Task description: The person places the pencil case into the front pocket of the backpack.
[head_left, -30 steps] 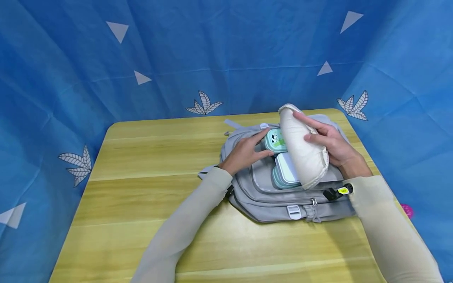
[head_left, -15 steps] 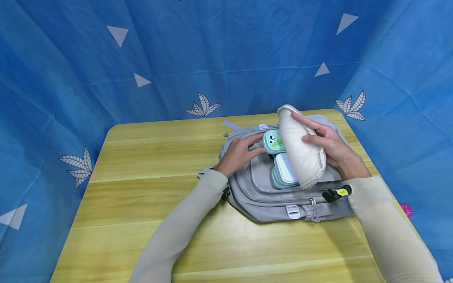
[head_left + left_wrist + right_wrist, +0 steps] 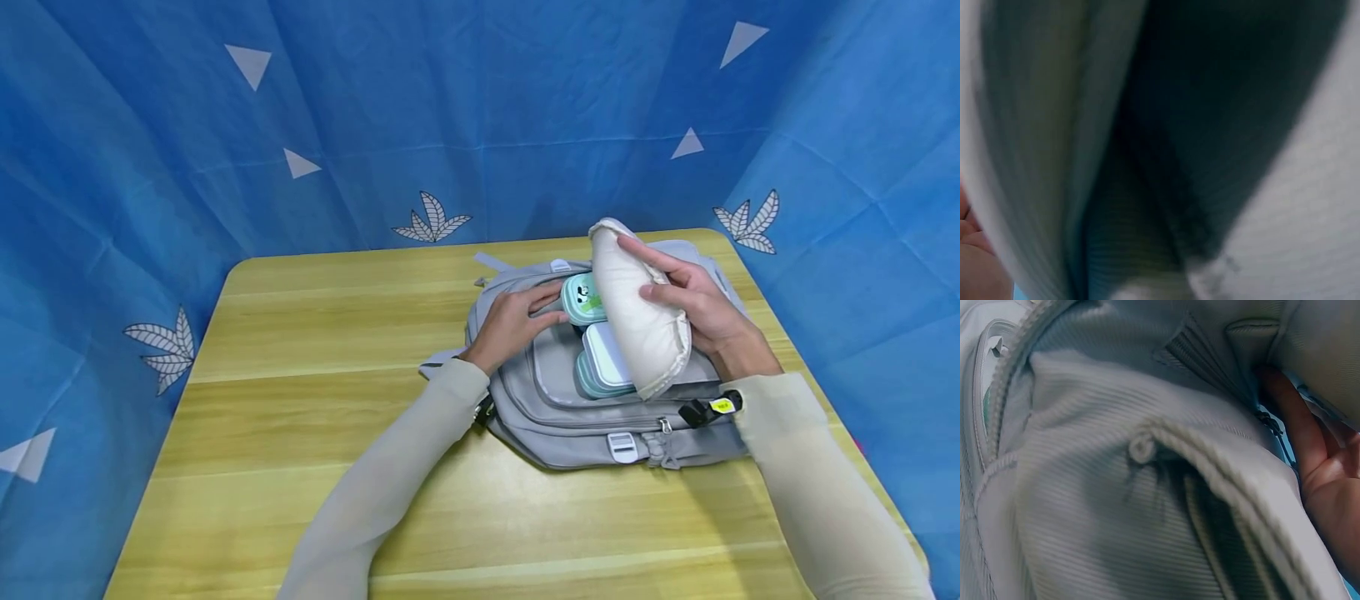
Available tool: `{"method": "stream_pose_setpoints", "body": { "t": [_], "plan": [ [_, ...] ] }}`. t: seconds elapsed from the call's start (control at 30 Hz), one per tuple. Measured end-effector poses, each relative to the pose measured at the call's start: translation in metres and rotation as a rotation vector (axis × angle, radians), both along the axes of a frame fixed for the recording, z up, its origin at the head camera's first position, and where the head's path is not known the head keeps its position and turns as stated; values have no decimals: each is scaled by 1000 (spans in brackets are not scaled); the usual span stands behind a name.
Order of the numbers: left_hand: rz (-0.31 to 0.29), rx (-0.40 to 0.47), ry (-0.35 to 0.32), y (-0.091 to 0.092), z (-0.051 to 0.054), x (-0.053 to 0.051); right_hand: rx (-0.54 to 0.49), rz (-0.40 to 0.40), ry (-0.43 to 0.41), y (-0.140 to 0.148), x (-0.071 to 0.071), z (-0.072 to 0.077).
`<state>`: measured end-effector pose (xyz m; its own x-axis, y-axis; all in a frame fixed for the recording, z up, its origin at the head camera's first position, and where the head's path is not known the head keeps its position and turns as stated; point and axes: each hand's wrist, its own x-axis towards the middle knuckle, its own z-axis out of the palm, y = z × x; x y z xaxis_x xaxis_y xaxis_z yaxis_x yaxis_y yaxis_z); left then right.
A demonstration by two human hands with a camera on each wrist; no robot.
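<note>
A grey backpack [image 3: 558,433] lies on the table in the head view. My right hand [image 3: 701,308] holds a cream padded fabric piece [image 3: 647,321] with a seamed edge, thumb on its near face. It covers the right ends of a mint-green panda-print box [image 3: 579,298] and a white-topped box [image 3: 606,353] with a green lower part. My left hand [image 3: 510,325] has its fingertips and thumb against the panda box's left end. Ribbed grey fabric [image 3: 1085,462] fills most of the right wrist view. Close, blurred cloth [image 3: 1297,206] fills most of the left wrist view.
A wooden-topped table [image 3: 322,433] extends left of and in front of the backpack. Blue cloth [image 3: 480,100] with white prints hangs behind and at both sides. A strap [image 3: 442,360] sticks out at the backpack's left.
My left hand's fingers have drawn back from around the panda box to its left end. The boxes and my right hand with the cream fabric have hardly moved.
</note>
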<state>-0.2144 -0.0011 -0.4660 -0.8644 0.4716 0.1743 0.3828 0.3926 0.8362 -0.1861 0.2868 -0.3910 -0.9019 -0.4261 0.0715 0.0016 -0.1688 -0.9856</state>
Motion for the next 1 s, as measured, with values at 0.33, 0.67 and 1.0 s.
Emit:
{"method": "stream_pose_setpoints", "body": {
  "t": [0.33,0.67,1.0],
  "plan": [
    [0,-16,25,6,0,1,15,-15,4,-1,2,2],
    [42,-36,29,-9,13,-2,238,-53,115,-17,3,18],
    [211,-129,52,-48,33,-16,580,-52,177,-31,8,31]
  ]
}}
